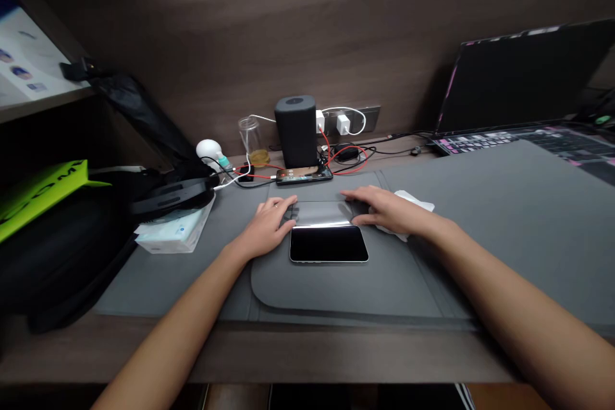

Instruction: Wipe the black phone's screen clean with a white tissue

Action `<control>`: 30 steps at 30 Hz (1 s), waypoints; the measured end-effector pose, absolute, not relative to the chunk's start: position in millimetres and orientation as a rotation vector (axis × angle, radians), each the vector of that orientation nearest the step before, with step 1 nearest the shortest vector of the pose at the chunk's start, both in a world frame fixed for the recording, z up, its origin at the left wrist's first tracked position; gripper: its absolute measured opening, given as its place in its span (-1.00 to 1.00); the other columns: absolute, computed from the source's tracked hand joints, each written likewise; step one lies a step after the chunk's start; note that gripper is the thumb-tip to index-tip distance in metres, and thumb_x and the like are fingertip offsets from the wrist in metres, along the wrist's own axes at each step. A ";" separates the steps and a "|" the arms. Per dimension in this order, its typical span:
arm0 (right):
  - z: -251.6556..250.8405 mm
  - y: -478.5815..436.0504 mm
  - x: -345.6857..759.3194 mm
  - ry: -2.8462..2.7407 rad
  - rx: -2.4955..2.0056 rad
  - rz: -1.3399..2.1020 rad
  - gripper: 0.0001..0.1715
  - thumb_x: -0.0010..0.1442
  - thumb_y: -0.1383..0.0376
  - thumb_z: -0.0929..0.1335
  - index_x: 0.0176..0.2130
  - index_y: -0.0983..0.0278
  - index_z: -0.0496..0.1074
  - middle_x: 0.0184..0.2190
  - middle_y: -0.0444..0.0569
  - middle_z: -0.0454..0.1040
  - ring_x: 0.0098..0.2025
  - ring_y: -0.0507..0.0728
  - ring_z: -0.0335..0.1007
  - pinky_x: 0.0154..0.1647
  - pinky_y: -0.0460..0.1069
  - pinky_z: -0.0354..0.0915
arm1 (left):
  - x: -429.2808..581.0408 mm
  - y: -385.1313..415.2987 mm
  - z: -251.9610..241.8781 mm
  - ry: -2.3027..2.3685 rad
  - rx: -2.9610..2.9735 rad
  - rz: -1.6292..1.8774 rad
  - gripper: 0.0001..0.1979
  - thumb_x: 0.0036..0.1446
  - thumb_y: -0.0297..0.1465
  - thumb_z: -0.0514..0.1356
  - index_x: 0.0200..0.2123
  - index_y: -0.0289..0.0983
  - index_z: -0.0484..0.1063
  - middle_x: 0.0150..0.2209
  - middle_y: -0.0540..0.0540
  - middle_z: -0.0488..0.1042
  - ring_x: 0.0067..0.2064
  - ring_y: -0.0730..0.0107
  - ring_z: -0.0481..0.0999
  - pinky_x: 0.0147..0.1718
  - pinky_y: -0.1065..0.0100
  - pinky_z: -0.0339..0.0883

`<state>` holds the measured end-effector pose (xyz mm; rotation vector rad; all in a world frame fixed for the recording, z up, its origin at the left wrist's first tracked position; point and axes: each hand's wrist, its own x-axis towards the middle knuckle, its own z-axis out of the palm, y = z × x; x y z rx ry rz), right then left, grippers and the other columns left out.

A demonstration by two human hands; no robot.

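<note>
A phone with a dark screen and pale rim lies face up on the grey desk mat. Just beyond its far edge is a clear, phone-sized screen protector, with a bright reflection along its near side. My left hand is at the protector's left edge, thumb at the near corner and forefinger at the far one. At the right edge, my right hand has its thumb and forefinger placed likewise. Both hands hold the sheet by its ends. A crumpled white tissue lies partly under my right hand.
Behind stand a black speaker, a second phone on a red cable, a glass jar and white chargers. A tissue pack and black bag are left. An open laptop stands right.
</note>
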<state>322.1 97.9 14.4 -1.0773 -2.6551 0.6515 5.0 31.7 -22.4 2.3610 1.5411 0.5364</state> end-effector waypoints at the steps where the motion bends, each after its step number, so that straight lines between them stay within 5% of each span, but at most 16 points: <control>1: 13.2 98.0 322.2 -2.651 -1.070 0.642 -0.24 0.25 0.04 0.36 0.33 0.22 0.22 0.06 0.13 0.45 0.12 0.31 0.32 0.13 0.18 0.27 | 4.7 31.8 -22.4 1.544 2.358 0.527 -0.49 0.36 -0.30 0.04 0.33 -0.20 0.12 0.20 -0.26 0.33 0.24 0.08 0.25 0.22 0.01 0.12; 13: 15.7 97.6 321.9 -2.714 -1.102 0.545 -0.22 0.26 0.03 0.37 0.33 0.28 0.23 0.04 0.19 0.47 0.08 0.32 0.38 0.08 0.15 0.32 | 6.1 33.3 -19.8 1.556 2.355 0.483 -0.48 0.37 -0.29 0.03 0.35 -0.23 0.12 0.21 -0.28 0.32 0.25 0.04 0.25 0.23 -0.01 0.11; 23: 9.3 96.1 321.1 -2.863 -0.984 0.040 -0.34 0.36 0.01 0.28 0.28 0.33 0.31 -0.11 0.21 0.58 -0.15 0.31 0.55 -0.18 0.11 0.43 | 7.1 32.7 -16.8 1.539 2.363 0.468 -0.46 0.37 -0.26 0.03 0.37 -0.19 0.08 0.27 -0.25 0.29 0.26 0.07 0.24 0.22 0.02 0.10; 30: 5.0 103.1 326.5 -2.919 -0.703 -0.220 -0.46 0.42 0.03 0.20 0.18 0.28 0.42 -0.04 0.17 0.60 -0.21 0.26 0.60 -0.24 0.10 0.46 | 3.8 34.3 -18.5 1.537 2.415 0.493 -0.49 0.40 -0.24 -0.02 0.35 -0.20 0.14 0.21 -0.27 0.35 0.22 0.09 0.29 0.18 0.04 0.17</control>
